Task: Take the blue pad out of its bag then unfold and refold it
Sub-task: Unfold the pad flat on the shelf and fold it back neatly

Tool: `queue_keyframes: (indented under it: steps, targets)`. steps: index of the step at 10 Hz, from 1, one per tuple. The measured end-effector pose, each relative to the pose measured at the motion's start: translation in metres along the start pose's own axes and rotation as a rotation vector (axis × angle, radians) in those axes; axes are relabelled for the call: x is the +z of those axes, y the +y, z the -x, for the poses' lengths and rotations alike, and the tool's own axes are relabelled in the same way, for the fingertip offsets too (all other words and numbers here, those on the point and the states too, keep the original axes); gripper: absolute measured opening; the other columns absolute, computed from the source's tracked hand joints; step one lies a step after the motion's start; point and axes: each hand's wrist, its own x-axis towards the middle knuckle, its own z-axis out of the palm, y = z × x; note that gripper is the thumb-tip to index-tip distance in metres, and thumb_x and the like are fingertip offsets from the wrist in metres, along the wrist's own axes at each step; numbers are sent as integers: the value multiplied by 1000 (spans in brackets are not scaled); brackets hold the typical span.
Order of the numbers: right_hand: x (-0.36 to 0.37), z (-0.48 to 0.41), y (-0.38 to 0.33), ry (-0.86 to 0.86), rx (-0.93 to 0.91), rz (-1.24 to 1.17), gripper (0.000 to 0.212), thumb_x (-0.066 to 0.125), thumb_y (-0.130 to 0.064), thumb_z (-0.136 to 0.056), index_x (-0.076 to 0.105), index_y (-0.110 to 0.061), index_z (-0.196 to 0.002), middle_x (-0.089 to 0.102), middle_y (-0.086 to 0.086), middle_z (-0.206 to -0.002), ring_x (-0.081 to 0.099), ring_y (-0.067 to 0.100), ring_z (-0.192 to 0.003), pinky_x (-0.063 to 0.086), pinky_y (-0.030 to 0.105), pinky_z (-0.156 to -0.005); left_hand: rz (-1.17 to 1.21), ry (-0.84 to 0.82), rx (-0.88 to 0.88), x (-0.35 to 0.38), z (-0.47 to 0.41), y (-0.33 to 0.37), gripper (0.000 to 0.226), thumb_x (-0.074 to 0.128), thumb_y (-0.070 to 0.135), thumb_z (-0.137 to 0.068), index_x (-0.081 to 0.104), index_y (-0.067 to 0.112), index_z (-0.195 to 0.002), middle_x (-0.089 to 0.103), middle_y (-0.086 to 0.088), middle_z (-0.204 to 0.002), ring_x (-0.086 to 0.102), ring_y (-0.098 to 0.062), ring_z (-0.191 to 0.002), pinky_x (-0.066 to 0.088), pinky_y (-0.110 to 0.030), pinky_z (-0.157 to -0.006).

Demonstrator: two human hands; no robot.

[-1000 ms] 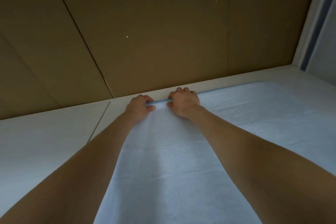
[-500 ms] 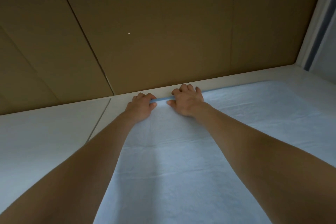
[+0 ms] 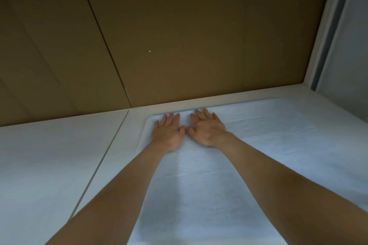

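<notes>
Blue pad (image 3: 258, 155) — spread flat on bench (image 3: 49, 165); left hand (image 3: 168, 132), right hand (image 3: 207, 130) side by side, fingers straight, pressing its far edge, gripping nothing — bulk lies nearer and rightward

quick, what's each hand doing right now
left hand: open, flat on the blue pad
right hand: open, flat on the pad

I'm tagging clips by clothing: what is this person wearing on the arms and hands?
Nothing that shows. The left forearm and the right forearm are bare up to the frame's edge, with no sleeve in view. The left hand and the right hand have no gloves, and no watch, bracelet or ring is visible, though a thin ring could be missed in the dim light.
</notes>
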Motion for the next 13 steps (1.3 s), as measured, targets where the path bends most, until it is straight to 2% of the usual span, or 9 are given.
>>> queue_keyframes:
  steps: [2,8,13]
  targets:
    - [13,-2,0,-54,22,53,65,15,-51,-100,4,-17,-154,-5,1,-161,-10,22,-148,-2,44,-120,-7,-53,-32,14,0,-3,58,11,44,-101,-1,21,-153,-8,1,-160,-6,-17,-148,-1,-40,-121]
    - [17,-1,1,-90,24,104,64,9,-52,-100,-4,-19,-154,-12,0,-161,-11,20,-148,-5,43,-120,-34,-39,-26,19,1,-3,59,10,47,-101,-1,22,-153,-7,0,-160,-4,-17,-148,1,-40,-121]
    - [18,-3,2,-75,24,78,65,10,-53,-99,-2,-21,-154,-9,0,-161,-10,21,-148,-4,45,-120,-57,-42,-28,17,1,-3,59,10,47,-101,-1,21,-153,-7,0,-160,-3,-17,-148,1,-40,-121]
